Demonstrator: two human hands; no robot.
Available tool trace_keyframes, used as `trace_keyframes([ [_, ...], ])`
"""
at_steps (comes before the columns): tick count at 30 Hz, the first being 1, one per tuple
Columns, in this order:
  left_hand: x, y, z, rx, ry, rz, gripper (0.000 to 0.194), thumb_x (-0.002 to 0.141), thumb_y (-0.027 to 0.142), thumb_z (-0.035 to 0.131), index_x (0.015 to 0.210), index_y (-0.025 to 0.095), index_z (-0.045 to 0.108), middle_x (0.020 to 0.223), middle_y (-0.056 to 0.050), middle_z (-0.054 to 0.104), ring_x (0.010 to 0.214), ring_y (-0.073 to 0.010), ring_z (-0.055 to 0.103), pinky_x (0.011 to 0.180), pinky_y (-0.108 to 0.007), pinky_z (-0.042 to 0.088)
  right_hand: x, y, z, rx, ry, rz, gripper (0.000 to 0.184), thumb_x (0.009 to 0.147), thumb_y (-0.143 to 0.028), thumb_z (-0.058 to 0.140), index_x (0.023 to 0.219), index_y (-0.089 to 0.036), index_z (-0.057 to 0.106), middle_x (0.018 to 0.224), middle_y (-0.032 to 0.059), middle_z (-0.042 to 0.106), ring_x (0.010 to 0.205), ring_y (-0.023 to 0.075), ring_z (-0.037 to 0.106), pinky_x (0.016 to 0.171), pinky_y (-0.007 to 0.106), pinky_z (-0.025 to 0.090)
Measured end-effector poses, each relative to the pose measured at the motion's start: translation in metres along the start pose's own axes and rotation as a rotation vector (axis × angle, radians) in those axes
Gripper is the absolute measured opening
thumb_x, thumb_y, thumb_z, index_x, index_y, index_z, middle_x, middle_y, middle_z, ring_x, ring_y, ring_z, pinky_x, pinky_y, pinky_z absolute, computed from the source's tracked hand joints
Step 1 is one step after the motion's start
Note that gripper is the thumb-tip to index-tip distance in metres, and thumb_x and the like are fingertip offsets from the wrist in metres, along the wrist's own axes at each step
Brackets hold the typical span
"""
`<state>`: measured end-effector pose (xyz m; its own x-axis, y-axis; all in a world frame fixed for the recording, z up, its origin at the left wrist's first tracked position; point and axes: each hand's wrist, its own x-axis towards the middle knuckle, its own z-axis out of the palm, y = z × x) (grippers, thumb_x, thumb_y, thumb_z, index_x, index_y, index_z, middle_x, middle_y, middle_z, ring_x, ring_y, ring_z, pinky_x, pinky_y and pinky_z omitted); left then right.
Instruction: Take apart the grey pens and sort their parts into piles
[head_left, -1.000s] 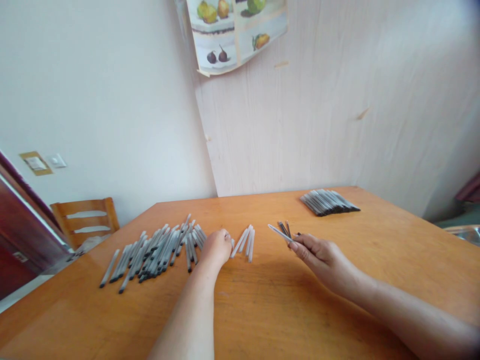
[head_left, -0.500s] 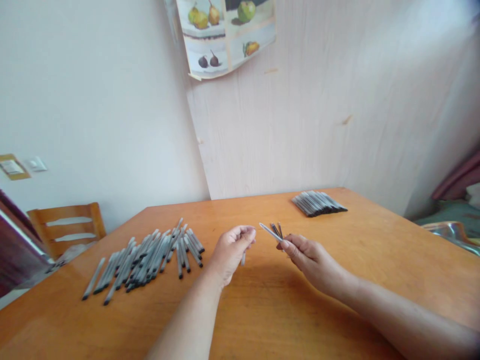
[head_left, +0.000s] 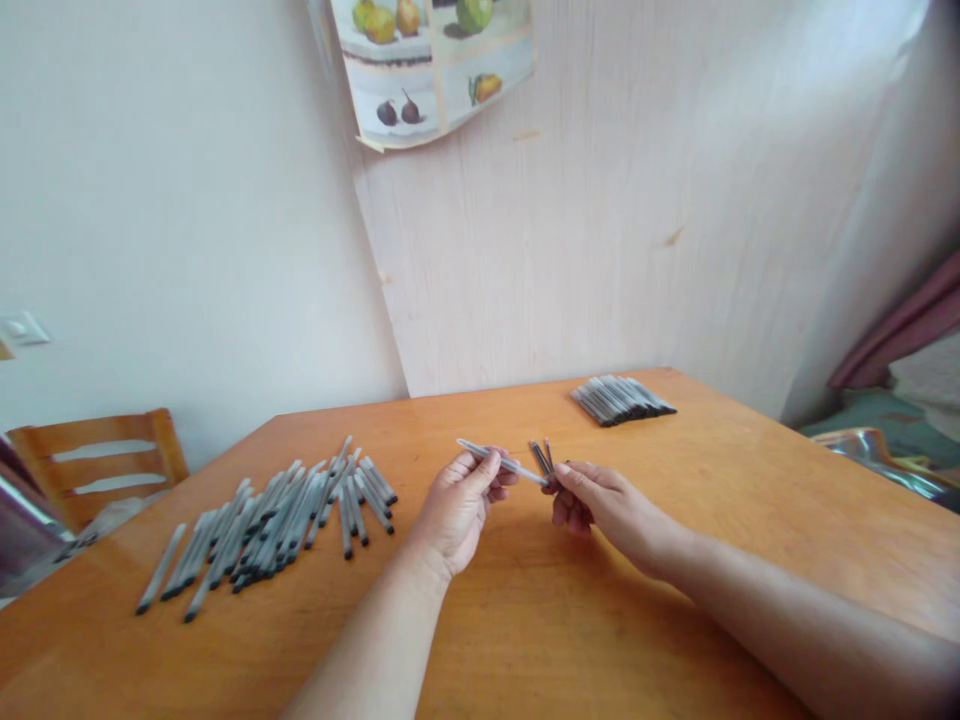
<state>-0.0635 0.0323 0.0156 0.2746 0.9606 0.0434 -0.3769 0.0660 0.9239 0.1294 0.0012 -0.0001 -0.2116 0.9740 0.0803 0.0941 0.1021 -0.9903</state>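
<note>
My left hand (head_left: pixel 461 505) pinches a slim pen with a pale, see-through barrel (head_left: pixel 487 455) between thumb and fingers. It slants down to the right, and its lower end meets the fingertips of my right hand (head_left: pixel 600 500). Closed fingers on that right hand have thin dark rods, apparently pen refills (head_left: pixel 540 457), sticking up from them; their lower ends are hidden. Left of my hands, a loose heap of pale pens with black ends (head_left: pixel 277 525) is spread over the table. At the far right of the tabletop lies a neat row of similar pens (head_left: pixel 619 400).
The wooden table (head_left: pixel 525 640) reaches back to the wall. A wooden chair (head_left: pixel 105 455) stands past its left edge. Fruit pictures (head_left: pixel 435 70) hang on the wall. Beyond the right edge is a shiny, clear plastic-looking item (head_left: pixel 877 460).
The pale pen, formerly jutting from my right hand, now lies in my left hand's pinch, with its right end at my right fingers. The view has shifted slightly to the right.
</note>
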Motion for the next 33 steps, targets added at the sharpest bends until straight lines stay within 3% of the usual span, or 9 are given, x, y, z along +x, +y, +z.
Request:
trace_keyframes([
  [3, -0.0003, 0.0015, -0.0004, -0.034, 0.005, -0.014, 0.030, 0.073, 0.038, 0.074, 0.091, 0.016, 0.063, 0.095, -0.008, 0.069, 0.083, -0.0149, 0.065, 0.073, -0.026, 0.044, 0.0000, 0.0015, -0.0012, 0.043, -0.034, 0.038, 0.051, 0.089, -0.060, 0.038, 0.090, -0.014, 0.059, 0.067, 0.0042, 0.063, 0.052, 0.0106, 0.052, 0.051, 0.024, 0.039],
  [10, -0.0017, -0.0011, 0.0035, -0.043, 0.012, -0.035, 0.028, 0.075, 0.037, 0.072, 0.089, 0.015, 0.061, 0.095, -0.009, 0.070, 0.083, -0.0152, 0.066, 0.073, -0.026, 0.046, -0.0017, 0.0034, 0.0033, 0.020, -0.099, -0.023, 0.046, 0.087, -0.059, 0.045, 0.087, -0.015, 0.057, 0.065, 0.0018, 0.061, 0.052, 0.0096, 0.051, 0.053, 0.024, 0.040],
  [23, -0.0010, -0.0054, 0.0064, -0.014, 0.107, -0.010, 0.030, 0.074, 0.039, 0.073, 0.086, 0.015, 0.059, 0.089, -0.008, 0.070, 0.076, -0.0140, 0.066, 0.068, -0.024, 0.047, -0.0077, -0.0013, 0.0075, -0.418, 0.091, -0.232, 0.030, 0.090, -0.046, 0.047, 0.081, -0.020, 0.056, 0.069, 0.0014, 0.061, 0.062, 0.0121, 0.055, 0.058, 0.024, 0.043],
  [26, -0.0008, -0.0059, 0.0051, -0.035, 0.105, 0.005, 0.030, 0.074, 0.040, 0.072, 0.087, 0.016, 0.059, 0.090, -0.008, 0.070, 0.079, -0.0138, 0.066, 0.071, -0.024, 0.048, -0.0069, -0.0003, 0.0071, -0.350, 0.103, -0.219, 0.032, 0.089, -0.049, 0.048, 0.082, -0.019, 0.055, 0.070, 0.0014, 0.060, 0.062, 0.0122, 0.055, 0.057, 0.024, 0.043],
  [30, -0.0003, -0.0064, 0.0046, -0.040, 0.110, 0.005, 0.031, 0.073, 0.039, 0.073, 0.087, 0.016, 0.059, 0.090, -0.008, 0.070, 0.080, -0.0146, 0.066, 0.072, -0.025, 0.048, -0.0040, 0.0044, 0.0030, -0.221, 0.001, -0.131, 0.042, 0.094, -0.053, 0.035, 0.084, -0.018, 0.055, 0.069, 0.0023, 0.062, 0.058, 0.0120, 0.055, 0.057, 0.025, 0.045],
  [33, 0.0003, -0.0077, 0.0045, -0.033, 0.108, 0.000, 0.031, 0.072, 0.038, 0.074, 0.087, 0.015, 0.059, 0.090, -0.008, 0.070, 0.078, -0.0145, 0.066, 0.070, -0.025, 0.048, -0.0021, 0.0069, 0.0010, -0.253, -0.014, -0.138, 0.036, 0.092, -0.050, 0.042, 0.080, -0.019, 0.053, 0.069, 0.0013, 0.061, 0.059, 0.0112, 0.054, 0.058, 0.024, 0.044],
])
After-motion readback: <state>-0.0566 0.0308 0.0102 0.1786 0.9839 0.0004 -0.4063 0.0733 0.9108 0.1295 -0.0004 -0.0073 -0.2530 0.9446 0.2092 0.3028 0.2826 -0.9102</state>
